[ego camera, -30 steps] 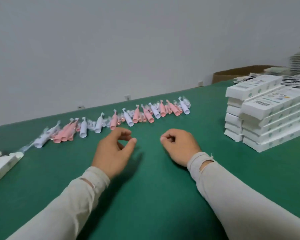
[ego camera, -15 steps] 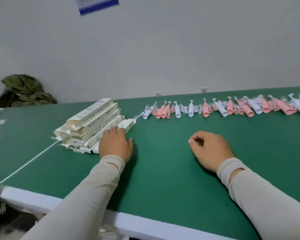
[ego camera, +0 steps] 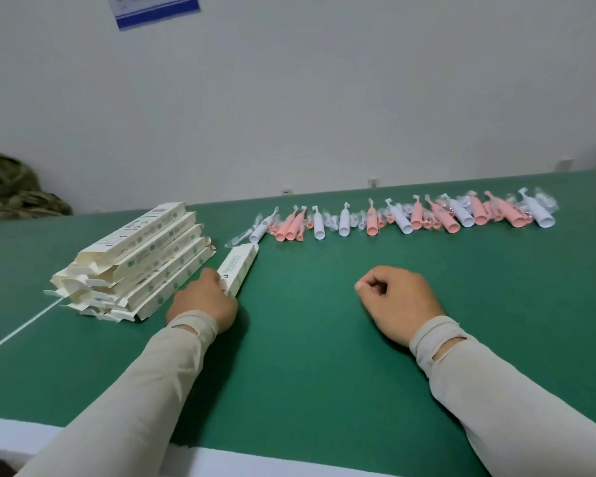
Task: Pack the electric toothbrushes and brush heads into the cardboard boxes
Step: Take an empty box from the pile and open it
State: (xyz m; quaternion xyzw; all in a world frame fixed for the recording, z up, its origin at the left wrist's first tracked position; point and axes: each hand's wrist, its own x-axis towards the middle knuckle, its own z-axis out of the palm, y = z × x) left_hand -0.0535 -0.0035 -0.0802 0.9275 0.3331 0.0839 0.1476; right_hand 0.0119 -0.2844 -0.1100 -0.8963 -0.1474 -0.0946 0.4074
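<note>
A row of several pink and white electric toothbrushes (ego camera: 410, 216) with bagged brush heads lies across the far side of the green table (ego camera: 307, 366). At the left a stack of open white cardboard boxes (ego camera: 141, 259) rests on its side. My left hand (ego camera: 203, 301) grips the near end of one white box (ego camera: 239, 268) lying just right of the stack. My right hand (ego camera: 398, 301) rests on the table as a loose fist, holding nothing.
The table's white front edge (ego camera: 221, 463) runs along the bottom. A white line (ego camera: 18, 330) crosses the green surface at the left. An olive cloth bundle (ego camera: 11, 191) sits at the far left against the wall. A blue-edged notice (ego camera: 155, 8) hangs above.
The view swung left from a finished box stack to the open-box stack. My left hand reached to that stack and has pulled one box out to the right. The right hand stayed fisted.
</note>
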